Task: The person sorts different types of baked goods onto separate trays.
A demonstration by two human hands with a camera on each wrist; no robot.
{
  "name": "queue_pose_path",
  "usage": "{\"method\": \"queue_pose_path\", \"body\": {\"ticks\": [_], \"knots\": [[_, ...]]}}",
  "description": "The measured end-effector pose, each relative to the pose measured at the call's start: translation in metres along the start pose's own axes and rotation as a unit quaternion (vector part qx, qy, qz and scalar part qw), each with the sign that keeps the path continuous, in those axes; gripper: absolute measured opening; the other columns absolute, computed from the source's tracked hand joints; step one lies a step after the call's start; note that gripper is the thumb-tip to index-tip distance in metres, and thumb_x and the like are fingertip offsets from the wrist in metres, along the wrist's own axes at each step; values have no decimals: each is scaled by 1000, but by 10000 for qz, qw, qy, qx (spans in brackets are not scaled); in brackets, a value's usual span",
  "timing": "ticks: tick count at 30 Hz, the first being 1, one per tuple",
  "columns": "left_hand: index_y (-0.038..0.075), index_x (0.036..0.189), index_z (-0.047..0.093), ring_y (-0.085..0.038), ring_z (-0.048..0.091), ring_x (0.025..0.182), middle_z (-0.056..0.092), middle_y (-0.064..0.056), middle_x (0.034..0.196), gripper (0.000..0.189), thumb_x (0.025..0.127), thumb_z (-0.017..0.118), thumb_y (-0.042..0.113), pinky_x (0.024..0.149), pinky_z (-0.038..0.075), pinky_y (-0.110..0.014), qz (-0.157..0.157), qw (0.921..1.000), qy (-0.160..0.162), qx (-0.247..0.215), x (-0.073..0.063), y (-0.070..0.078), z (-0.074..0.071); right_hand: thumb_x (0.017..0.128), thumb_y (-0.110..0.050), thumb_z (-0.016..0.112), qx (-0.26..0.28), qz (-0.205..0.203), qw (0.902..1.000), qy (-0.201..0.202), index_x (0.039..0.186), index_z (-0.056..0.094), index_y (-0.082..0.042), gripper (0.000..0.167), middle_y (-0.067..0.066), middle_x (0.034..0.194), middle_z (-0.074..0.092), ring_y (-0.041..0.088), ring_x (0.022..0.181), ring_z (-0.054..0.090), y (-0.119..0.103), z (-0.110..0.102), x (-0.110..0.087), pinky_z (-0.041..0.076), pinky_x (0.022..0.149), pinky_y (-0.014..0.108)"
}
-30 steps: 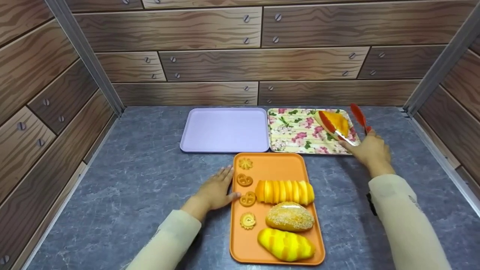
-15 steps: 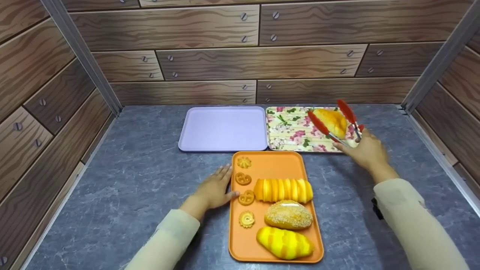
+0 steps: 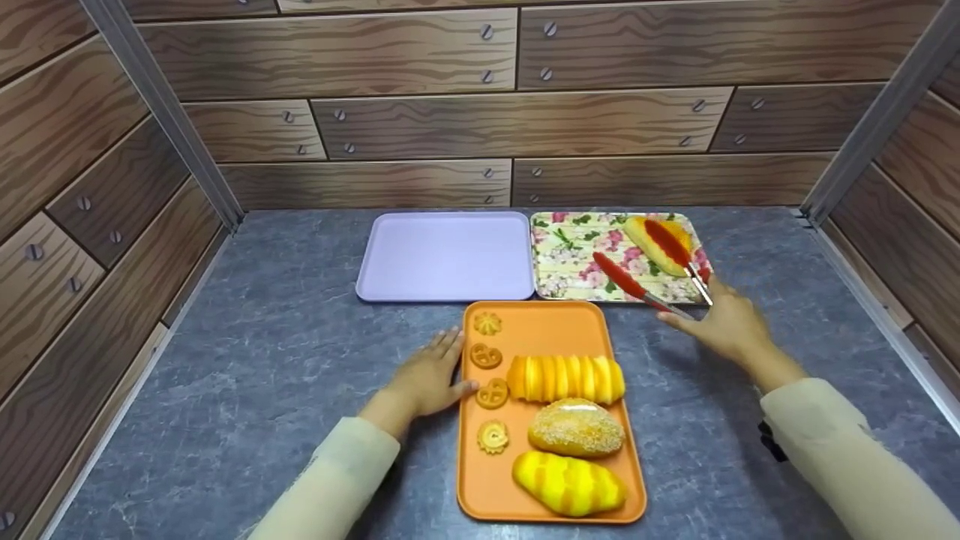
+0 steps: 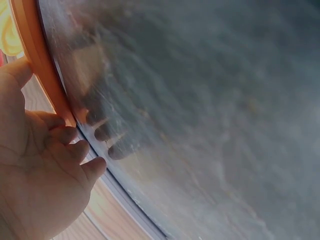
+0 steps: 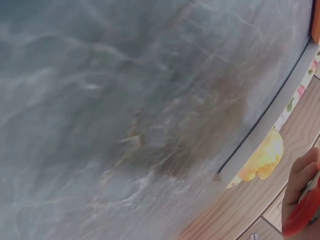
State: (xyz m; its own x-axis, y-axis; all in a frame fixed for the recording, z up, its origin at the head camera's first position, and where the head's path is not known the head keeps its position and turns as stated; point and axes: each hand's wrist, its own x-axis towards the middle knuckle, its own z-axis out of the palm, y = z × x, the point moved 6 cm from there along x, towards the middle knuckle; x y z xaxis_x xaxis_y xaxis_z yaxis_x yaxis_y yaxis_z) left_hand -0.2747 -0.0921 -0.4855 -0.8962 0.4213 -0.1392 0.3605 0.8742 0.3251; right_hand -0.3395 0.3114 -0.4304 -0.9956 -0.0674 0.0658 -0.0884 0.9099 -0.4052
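My right hand [image 3: 731, 324] holds a pair of tongs [image 3: 619, 276] with red tips and metal arms. The tongs are spread wide over the floral tray [image 3: 559, 262]. One red tip overlaps a golden bread [image 3: 645, 244] lying at that tray's right end; the other is well left of it. In the right wrist view, a red part of the tongs [image 5: 302, 215] shows against the fingers. My left hand [image 3: 426, 382] rests along the left side of the orange tray [image 3: 547, 330], its thumb over the rim and its fingers against the outer edge.
On the orange tray lie a sliced loaf [image 3: 566, 379], a crumb-coated bun [image 3: 576, 429], a yellow striped bread [image 3: 568, 484] and several small biscuits [image 3: 493, 436]. A lilac tray [image 3: 446, 256] adjoins the floral one. Wood-patterned walls [image 3: 420, 127] enclose the grey tabletop [image 3: 292, 300].
The tongs have opened around the bread and let it go on the floral tray. My right hand has drawn slightly back toward me; the left hand stays at the orange tray.
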Motion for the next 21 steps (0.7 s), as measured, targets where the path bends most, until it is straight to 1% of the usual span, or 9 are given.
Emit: {"method": "queue_pose_path", "body": {"ticks": [4,7,9,11,13,15,16,19,21], "knots": [[3,152,18,-30,14,142,14,-13,157,81,95,48,53,113,19,-45,26,10000,12,20,0,0,0,76,-68,64,75,-188,9998,-72,142,18,19,118,47,132,32,61,117,34,-1,2,-8,28,97,68],[3,152,19,-31,14,142,15,-14,157,81,95,49,52,113,19,-45,49,10000,34,12,1,0,1,76,-64,67,162,-426,9989,-77,142,21,18,115,41,127,45,58,113,42,-3,3,-14,33,93,68],[1,151,20,-32,15,142,16,-15,156,81,95,49,51,113,19,-45,87,9999,65,13,1,0,0,75,-63,69,182,-599,9980,-97,142,27,15,111,35,119,54,54,106,49,-5,4,-19,39,88,67],[0,151,20,-33,16,142,16,-16,156,81,95,50,51,113,20,-46,131,9999,92,14,1,1,0,75,-60,72,187,-785,9966,-171,139,33,13,105,29,112,59,50,100,54,-7,5,-24,42,83,64],[-1,150,21,-34,17,141,17,-17,156,81,95,51,50,112,21,-47,166,9998,112,28,1,1,0,74,-55,75,211,-996,9945,-264,133,42,11,94,24,108,62,45,95,57,-9,7,-28,45,79,60],[0,151,20,-33,16,142,17,-16,156,82,94,50,51,112,20,-47,142,9999,89,30,1,1,0,74,-52,77,183,-1228,9917,-344,130,46,9,89,21,106,63,40,93,58,-12,7,-31,47,77,58],[0,151,20,-33,16,142,16,-16,156,82,94,50,51,113,20,-47,131,9999,78,33,1,1,1,74,-51,78,186,-1349,9899,-404,130,45,10,89,20,106,63,40,94,59,-13,7,-33,47,78,58],[1,151,18,-32,15,142,15,-15,156,82,95,49,52,113,19,-46,81,10000,44,28,1,0,1,72,-49,79,184,-1659,9844,-557,134,43,11,93,16,105,66,34,90,61,-16,8,-37,48,77,53],[2,151,19,-32,15,142,15,-15,156,81,95,49,52,113,18,-46,85,9999,52,30,1,0,1,72,-50,80,186,-1832,9807,-653,135,42,12,96,13,104,67,28,83,60,-18,8,-39,49,73,48]]}}
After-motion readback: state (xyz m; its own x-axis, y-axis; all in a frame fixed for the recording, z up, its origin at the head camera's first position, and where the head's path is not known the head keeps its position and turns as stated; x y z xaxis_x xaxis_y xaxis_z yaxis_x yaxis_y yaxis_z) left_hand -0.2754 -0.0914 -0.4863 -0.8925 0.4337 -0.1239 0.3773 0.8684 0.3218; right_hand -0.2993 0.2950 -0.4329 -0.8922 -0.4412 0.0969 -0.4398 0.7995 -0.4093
